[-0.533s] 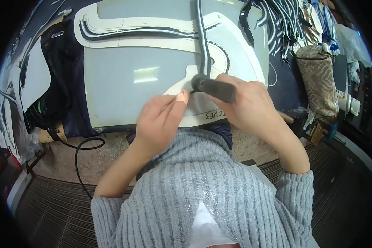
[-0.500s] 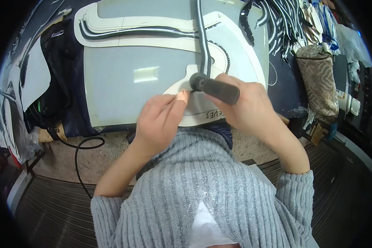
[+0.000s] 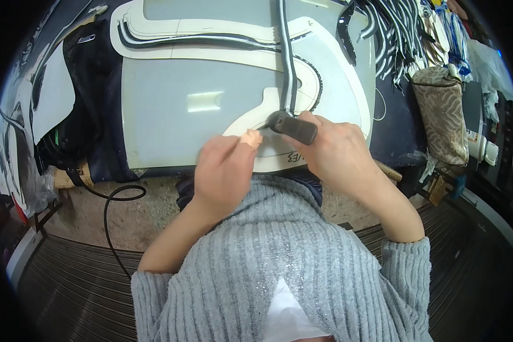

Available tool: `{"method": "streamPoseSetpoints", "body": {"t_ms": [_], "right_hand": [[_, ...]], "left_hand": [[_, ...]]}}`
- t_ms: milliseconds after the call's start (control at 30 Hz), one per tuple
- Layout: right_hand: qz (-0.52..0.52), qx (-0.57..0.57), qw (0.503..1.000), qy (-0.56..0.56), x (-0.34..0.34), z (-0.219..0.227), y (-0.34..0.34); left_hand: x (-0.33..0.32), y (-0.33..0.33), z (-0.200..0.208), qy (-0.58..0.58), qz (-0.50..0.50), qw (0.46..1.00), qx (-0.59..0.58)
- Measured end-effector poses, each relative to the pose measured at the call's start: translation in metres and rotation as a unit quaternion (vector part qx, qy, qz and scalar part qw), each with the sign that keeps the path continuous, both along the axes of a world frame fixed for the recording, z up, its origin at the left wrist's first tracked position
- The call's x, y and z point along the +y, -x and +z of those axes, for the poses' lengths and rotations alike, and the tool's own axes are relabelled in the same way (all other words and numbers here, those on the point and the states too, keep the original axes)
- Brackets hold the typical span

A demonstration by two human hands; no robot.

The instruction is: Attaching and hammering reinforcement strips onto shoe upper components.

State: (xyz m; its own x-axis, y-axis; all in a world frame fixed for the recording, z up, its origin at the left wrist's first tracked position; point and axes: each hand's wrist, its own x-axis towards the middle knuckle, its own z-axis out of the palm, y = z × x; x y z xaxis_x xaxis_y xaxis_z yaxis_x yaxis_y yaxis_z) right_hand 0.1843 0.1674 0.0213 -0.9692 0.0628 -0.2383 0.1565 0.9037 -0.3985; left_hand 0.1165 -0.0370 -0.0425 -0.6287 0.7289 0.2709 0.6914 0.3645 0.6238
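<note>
In my right hand (image 3: 336, 149) is a black hammer (image 3: 296, 126), its blunt round head over the near end of a long black-and-white strip (image 3: 287, 62). My left hand (image 3: 225, 168) is closed in a pinch just left of the hammer head, a pale cover on one fingertip. A thin dark end of the strip seems to run from these fingertips to under the head; the head hides where they meet. Beneath lies a curved white card pattern (image 3: 245, 118) with dark lettering. Another black-and-white strip (image 3: 205, 40) curves along the pattern's far arm.
A grey-white board (image 3: 171, 125) carries the pattern. At the far right lies a bunch of similar strips (image 3: 390, 34), and nearer, a patterned zip pouch (image 3: 442, 117) beside a white bottle (image 3: 484, 149). Black fabric (image 3: 88, 108) lies left. A black cable (image 3: 107, 219) hangs below the table edge.
The hammer head has shifted slightly right and nearer, its handle now looking shorter. My left fingertips have drawn back a little from the head. The whole view has shifted slightly.
</note>
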Motion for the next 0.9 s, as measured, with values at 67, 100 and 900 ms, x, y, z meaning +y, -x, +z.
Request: {"method": "streamPoseSetpoints", "body": {"t_ms": [67,100,900], "right_hand": [[-0.010,0.000,1.000,0.010,-0.003,0.007,0.005],[-0.021,-0.001,1.000,0.020,-0.005,0.009,0.007],[0.022,0.012,1.000,-0.017,-0.012,0.000,0.000]], "left_hand": [[0.000,-0.004,-0.009,-0.116,0.015,0.992,0.037],[0.000,-0.003,-0.010,-0.115,0.016,0.992,0.038],[0.003,-0.002,-0.004,-0.051,0.023,0.998,-0.014]]}}
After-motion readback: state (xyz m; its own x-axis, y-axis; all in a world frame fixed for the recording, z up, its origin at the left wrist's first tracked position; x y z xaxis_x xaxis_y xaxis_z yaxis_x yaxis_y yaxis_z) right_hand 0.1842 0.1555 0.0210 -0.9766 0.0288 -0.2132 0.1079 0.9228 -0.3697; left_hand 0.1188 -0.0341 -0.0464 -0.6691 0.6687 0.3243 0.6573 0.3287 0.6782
